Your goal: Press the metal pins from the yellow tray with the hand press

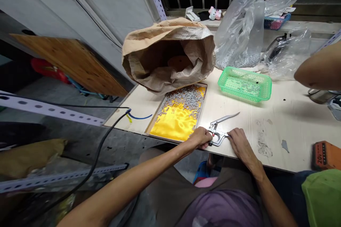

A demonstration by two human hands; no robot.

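At the table's front edge lies a silver metal hand tool (pixel 218 137) with a round opening, a dark coil spring and a long curved lever arm pointing to the far right. My left hand (pixel 201 137) is closed at the tool's left side, thumb and fingers pinching beside the round opening, near a small dark part. On the other side, my right hand (pixel 239 143) pinches the tool's narrow right end. Left of the tool, a shallow tray (pixel 149 129) holds a shiny yellow cloth (pixel 173 122) with many small metal pins (pixel 186 97) spread on it.
A large brown paper sack (pixel 167 74) gapes behind the tray. A green plastic basket (pixel 245 94) holds some metal pins. Clear plastic bags (pixel 239 25) stand at the back. An orange 20V battery (pixel 327 155) sits at right. Another person's arm (pixel 319 67) reaches in there. Cables (pixel 99 156) hang left.
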